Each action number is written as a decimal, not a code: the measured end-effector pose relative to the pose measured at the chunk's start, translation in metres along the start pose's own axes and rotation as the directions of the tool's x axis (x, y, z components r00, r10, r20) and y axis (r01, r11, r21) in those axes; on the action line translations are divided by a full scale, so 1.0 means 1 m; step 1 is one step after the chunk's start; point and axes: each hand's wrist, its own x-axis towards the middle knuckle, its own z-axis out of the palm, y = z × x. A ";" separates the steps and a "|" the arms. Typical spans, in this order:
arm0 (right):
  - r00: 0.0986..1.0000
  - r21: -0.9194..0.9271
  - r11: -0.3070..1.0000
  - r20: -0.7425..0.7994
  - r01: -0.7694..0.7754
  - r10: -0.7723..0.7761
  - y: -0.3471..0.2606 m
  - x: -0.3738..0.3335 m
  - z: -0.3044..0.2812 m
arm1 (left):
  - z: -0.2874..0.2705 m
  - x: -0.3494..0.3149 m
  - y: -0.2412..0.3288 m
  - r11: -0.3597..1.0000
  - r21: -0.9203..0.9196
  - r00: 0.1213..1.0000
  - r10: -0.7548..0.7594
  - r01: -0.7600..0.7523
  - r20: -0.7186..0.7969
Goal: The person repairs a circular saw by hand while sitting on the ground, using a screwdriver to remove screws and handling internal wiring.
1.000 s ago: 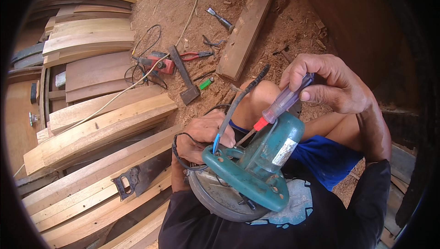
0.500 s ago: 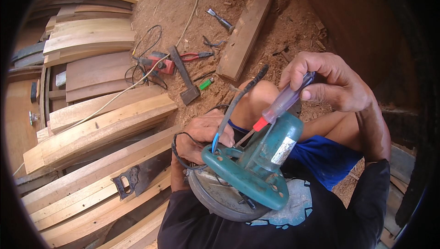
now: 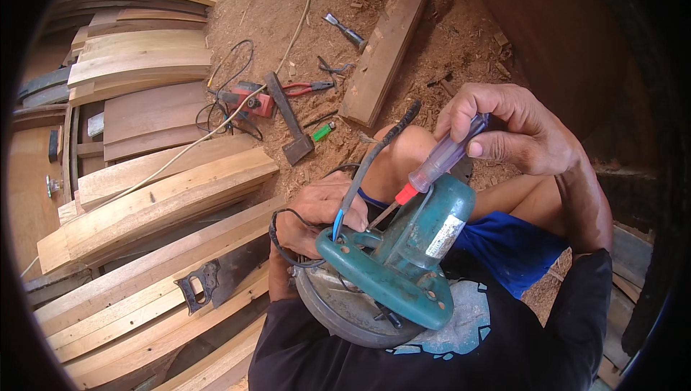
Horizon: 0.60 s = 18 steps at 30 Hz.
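A green circular saw (image 3: 414, 247) with a dark round blade guard (image 3: 338, 312) rests tilted in my lap. My left hand (image 3: 327, 207) is closed at the far left end of its handle, beside a grey cable (image 3: 358, 186) with blue wires at its end. Between the fingers and thumb of my right hand (image 3: 515, 128) is a screwdriver (image 3: 439, 164) with a clear purple handle and a red collar. Its shaft slants down to the saw body close to my left fingertips. Where the tip meets the saw is partly hidden.
To the left lie stacked wooden boards (image 3: 158, 189) with a handsaw (image 3: 216, 283) on them. On the sawdust-covered ground are a hammer (image 3: 288, 117), red-handled pliers (image 3: 309, 89), a red power tool (image 3: 252, 99), a green lighter (image 3: 324, 132), a chisel (image 3: 345, 31) and a wooden beam (image 3: 389, 49).
My right hand and the screwdriver have shifted slightly to the left. The saw and my left hand stay almost in place.
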 end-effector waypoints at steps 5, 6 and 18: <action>1.000 0.006 1.000 -0.006 0.021 -0.021 -0.001 0.001 0.001 | 0.001 -0.002 0.001 1.000 -0.007 1.000 -0.004 0.004 -0.019; 1.000 0.005 1.000 -0.005 0.021 -0.021 0.000 0.001 0.001 | 0.002 -0.002 0.000 1.000 -0.006 1.000 -0.003 0.003 -0.019; 0.999 0.008 1.000 -0.017 0.029 -0.029 0.001 0.002 0.002 | 0.002 -0.001 0.002 1.000 -0.015 1.000 -0.002 0.001 -0.016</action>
